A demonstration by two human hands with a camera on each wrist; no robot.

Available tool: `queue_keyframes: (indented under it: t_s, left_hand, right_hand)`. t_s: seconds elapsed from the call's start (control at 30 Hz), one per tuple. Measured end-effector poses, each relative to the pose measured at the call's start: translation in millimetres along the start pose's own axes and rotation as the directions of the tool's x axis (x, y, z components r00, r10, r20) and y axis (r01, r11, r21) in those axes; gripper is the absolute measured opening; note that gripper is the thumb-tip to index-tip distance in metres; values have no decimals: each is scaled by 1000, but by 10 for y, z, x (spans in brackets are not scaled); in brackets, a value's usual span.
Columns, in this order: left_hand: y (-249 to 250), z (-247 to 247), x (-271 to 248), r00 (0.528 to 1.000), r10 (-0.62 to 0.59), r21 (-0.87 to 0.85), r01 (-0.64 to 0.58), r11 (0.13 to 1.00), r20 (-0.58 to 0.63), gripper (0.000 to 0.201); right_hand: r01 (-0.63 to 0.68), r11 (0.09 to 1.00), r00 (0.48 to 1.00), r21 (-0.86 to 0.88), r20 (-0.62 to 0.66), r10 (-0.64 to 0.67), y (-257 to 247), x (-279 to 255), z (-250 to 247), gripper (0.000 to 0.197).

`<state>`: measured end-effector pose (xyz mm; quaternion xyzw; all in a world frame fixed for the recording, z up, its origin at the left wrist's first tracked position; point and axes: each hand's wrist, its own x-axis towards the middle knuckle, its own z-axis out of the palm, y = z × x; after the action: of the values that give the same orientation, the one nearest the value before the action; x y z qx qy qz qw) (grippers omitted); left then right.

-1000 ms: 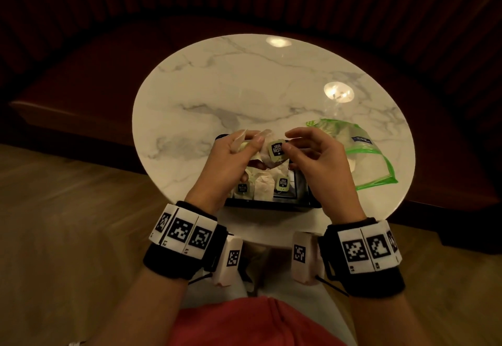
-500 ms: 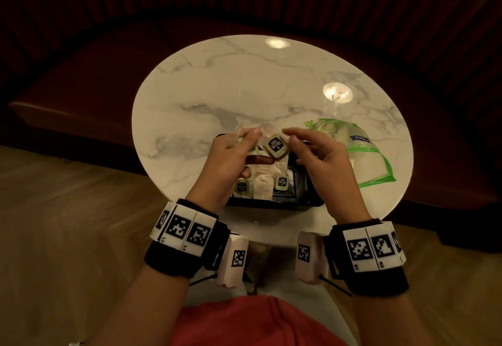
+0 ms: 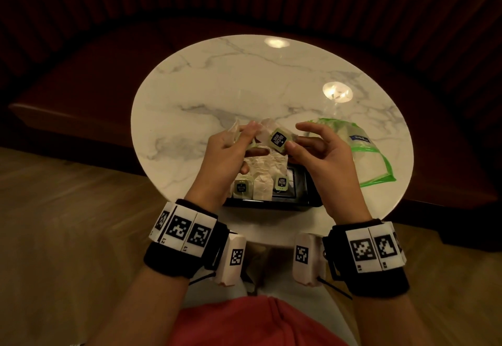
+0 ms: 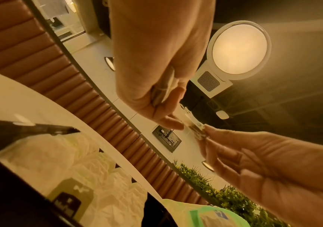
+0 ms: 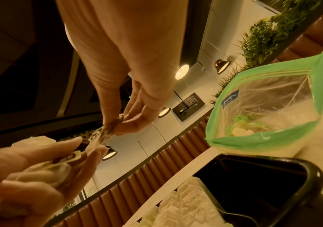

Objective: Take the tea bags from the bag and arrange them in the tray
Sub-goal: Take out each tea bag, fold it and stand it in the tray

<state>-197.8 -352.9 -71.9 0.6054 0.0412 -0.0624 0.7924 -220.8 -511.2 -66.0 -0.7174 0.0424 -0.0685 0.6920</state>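
Both hands hover above the black tray, which holds several white tea bags with green tags. My left hand grips a couple of crumpled tea bags; its own view shows one squeezed between thumb and fingers. My right hand pinches a green-and-black tea tag with thumb and a finger, the other fingers spread. The tag sits between the two hands. The green-edged clear zip bag lies open to the right, with tea bags inside.
The tray sits at the near edge of a round white marble table. Its right part is bare black. A dark red curved bench wraps around the far side, and wooden floor lies to the left.
Both hands have drifted slightly up and away over the tray. The pinched tag has turned slantwise, and the right forefinger has lifted off and straightened.
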Motion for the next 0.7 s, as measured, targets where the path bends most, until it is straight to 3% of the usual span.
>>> queue_keyframes:
  t_s: [0.13, 0.23, 0.43, 0.7]
  left_hand:
    - [-56, -56, 49, 985, 122, 116, -107, 987, -124, 16]
    - [-46, -72, 37, 973, 203, 174, -183, 968, -107, 10]
    - [-70, -26, -9, 993, 64, 119, -76, 990, 97, 16]
    - [-42, -89, 2, 982, 25, 225, -67, 972, 185, 19]
  right_hand:
    - [19, 999, 1000, -32, 15, -19, 2, -2, -12, 32]
    - [50, 997, 998, -52, 46, -48, -18, -15, -2, 31]
    - [21, 998, 998, 54, 52, -24, -34, -39, 54, 30]
    - [-10, 999, 997, 50, 79, 6, -83, -37, 37, 25]
